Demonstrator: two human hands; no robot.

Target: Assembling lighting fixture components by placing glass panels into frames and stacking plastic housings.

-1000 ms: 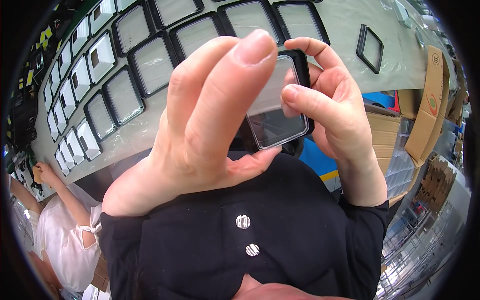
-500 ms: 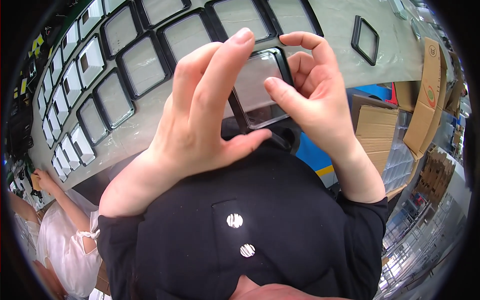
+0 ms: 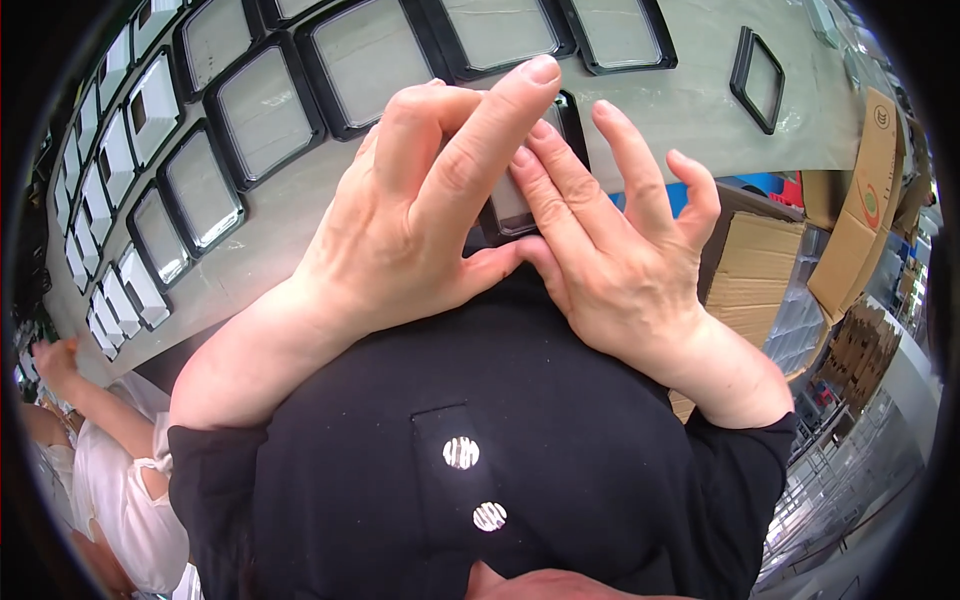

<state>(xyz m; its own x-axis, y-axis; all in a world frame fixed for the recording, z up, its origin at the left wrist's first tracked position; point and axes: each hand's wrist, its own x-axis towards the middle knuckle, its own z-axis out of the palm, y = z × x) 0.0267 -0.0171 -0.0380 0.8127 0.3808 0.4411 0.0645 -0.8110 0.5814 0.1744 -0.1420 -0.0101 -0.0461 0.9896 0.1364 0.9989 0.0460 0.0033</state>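
My left hand (image 3: pixel 420 200) has its index finger and thumb stretched out, its other fingers bent and partly hidden. Just right of it, my right hand (image 3: pixel 625 240) holds its index and middle fingers side by side, their tips against the left index finger. Its ring and little fingers are spread, and the two thumbs meet. Behind both hands sits a black-rimmed clear frame (image 3: pixel 575 130), mostly covered. Whether my left hand grips it or it rests on the table edge does not show; a thin film between the fingers cannot be made out either.
Rows of black frames with clear panels (image 3: pixel 265 112) and white box-like pieces (image 3: pixel 155 105) lie on the table (image 3: pixel 650 120). A narrow black frame (image 3: pixel 757 80) lies far right. An open cardboard box (image 3: pixel 755 270) stands at the right. Another person's arm (image 3: pixel 100 410) reaches in at the left.
My right hand has turned palm down and left the frame's right edge, its fingers coming against my left hand. The view has shifted slightly. At the left, the other person's hand has moved.
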